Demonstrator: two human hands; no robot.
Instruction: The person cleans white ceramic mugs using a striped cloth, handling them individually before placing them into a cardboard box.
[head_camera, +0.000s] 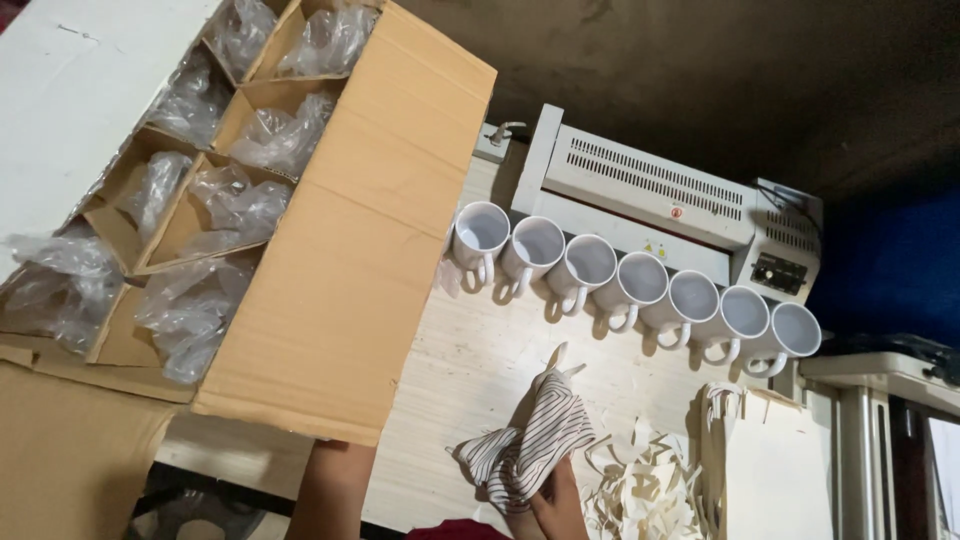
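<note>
My right hand (560, 500) clamps its fingers on the striped cloth (530, 445), my left hand's fingers sit hidden under the cardboard box (350, 270), and I judge wiping the white mugs (630, 285) comes next.

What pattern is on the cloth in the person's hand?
The cloth is white with thin dark stripes, seen in the head view.

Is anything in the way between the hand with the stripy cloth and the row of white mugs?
Nothing visible is. The right hand grips the striped cloth, and only bare wooden table lies between the cloth and the row of white mugs. The paper scraps sit off to one side.
</note>
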